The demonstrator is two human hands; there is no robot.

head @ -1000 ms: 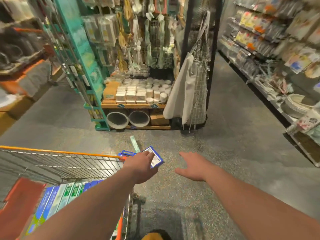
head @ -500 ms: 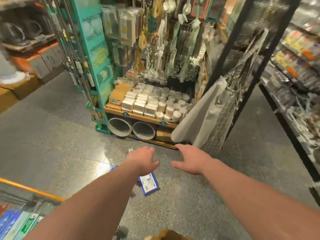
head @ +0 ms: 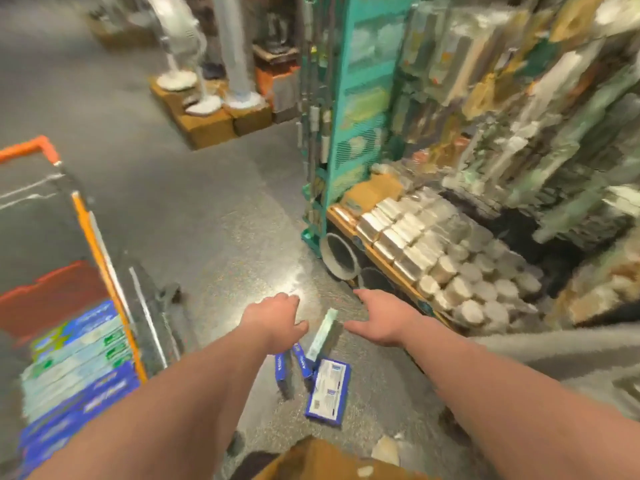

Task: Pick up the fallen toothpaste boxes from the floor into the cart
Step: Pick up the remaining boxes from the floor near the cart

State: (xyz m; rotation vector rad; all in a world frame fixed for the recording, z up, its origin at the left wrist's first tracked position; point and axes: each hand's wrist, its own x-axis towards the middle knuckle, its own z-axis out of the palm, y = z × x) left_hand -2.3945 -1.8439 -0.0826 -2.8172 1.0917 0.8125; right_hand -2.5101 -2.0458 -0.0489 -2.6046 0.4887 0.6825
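Note:
Several toothpaste boxes lie on the grey floor between my arms: a wide blue-and-white box (head: 328,393) face down, two narrow blue boxes (head: 283,367) beside it, and a pale green box (head: 322,334) pointing away. My left hand (head: 275,322) hovers just above the narrow blue boxes, fingers spread, holding nothing. My right hand (head: 382,318) reaches out to the right of the green box, open and empty. The orange-rimmed wire cart (head: 93,237) stands at the left with several blue and green toothpaste boxes (head: 79,372) stacked inside.
A teal display rack (head: 349,133) and a low wooden shelf (head: 377,258) stacked with white candles and packs stand close on the right. Grey pipes (head: 339,256) lie under that shelf. Pedestal fans on wooden blocks (head: 211,119) stand farther back. My trouser leg (head: 332,459) shows at the bottom.
The view has swung left and down, bringing the cart and more boxes on the floor into sight. Both hands have moved lower toward the boxes and stay empty.

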